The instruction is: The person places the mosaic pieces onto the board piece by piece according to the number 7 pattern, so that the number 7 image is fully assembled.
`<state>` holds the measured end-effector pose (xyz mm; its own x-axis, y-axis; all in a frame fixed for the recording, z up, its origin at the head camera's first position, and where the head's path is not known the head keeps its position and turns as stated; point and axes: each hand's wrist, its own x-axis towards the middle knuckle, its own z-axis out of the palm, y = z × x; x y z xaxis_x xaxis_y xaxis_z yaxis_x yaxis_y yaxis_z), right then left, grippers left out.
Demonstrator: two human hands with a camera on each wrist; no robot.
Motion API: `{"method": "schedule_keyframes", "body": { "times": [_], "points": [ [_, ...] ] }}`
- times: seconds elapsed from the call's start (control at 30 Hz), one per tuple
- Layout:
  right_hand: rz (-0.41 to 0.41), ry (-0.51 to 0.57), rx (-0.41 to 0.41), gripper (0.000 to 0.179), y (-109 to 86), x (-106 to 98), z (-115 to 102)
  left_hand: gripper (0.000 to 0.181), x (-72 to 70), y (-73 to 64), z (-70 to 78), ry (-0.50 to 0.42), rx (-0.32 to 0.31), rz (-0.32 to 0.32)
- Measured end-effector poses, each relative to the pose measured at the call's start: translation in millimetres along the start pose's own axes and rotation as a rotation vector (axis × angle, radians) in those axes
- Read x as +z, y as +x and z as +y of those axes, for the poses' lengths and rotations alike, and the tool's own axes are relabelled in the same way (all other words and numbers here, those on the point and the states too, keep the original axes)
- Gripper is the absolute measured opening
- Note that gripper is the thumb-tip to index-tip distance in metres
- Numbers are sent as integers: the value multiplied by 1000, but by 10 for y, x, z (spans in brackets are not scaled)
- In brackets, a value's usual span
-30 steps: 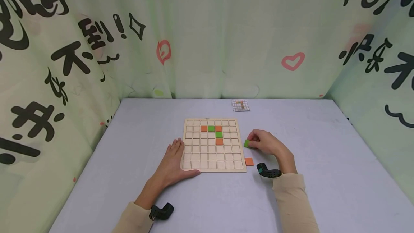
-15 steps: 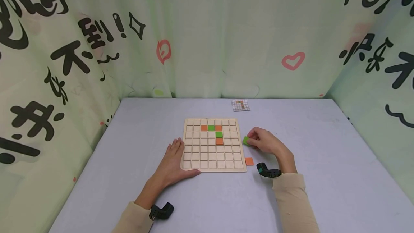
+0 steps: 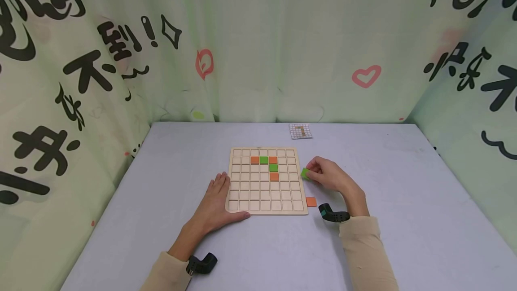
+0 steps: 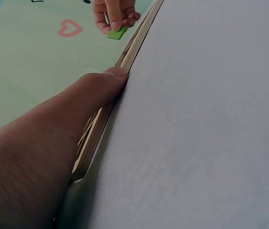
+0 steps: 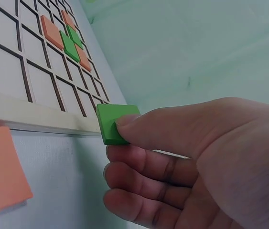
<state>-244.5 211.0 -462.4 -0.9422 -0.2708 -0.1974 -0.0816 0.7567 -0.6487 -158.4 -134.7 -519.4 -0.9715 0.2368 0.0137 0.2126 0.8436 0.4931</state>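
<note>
Between thumb and fingers, my right hand (image 3: 329,175) pinches a green square tile (image 5: 108,123) just off the right edge of the wooden grid board (image 3: 245,186). My left hand (image 3: 214,201) rests at the board's lower left corner, fingers straight along the left side and thumb (image 4: 103,82) against the near edge. Orange and green tiles lie in the board's upper cells: a row of orange, green (image 3: 264,160) and orange, with green and orange (image 3: 274,176) below the right end. One loose orange tile (image 3: 311,201) lies by the board's lower right corner.
A small card (image 3: 300,131) printed with a grid and coloured squares lies behind the board near the table's far edge. Patterned curtains (image 3: 250,44) hang behind and at both sides of the white table (image 3: 404,183). A black band device sits on each wrist.
My right hand, with the green tile pinched in it, has moved slightly left and away from me, closer to the board's edge. The left hand and the board stay where they were.
</note>
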Motion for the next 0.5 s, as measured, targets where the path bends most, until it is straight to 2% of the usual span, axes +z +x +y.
{"method": "schedule_keyframes", "body": {
  "times": [0.5],
  "points": [
    [-6, -16, -36, 19, 19, 63, -101, 122, -13, 5, 12, 1, -8, -2]
  ]
}}
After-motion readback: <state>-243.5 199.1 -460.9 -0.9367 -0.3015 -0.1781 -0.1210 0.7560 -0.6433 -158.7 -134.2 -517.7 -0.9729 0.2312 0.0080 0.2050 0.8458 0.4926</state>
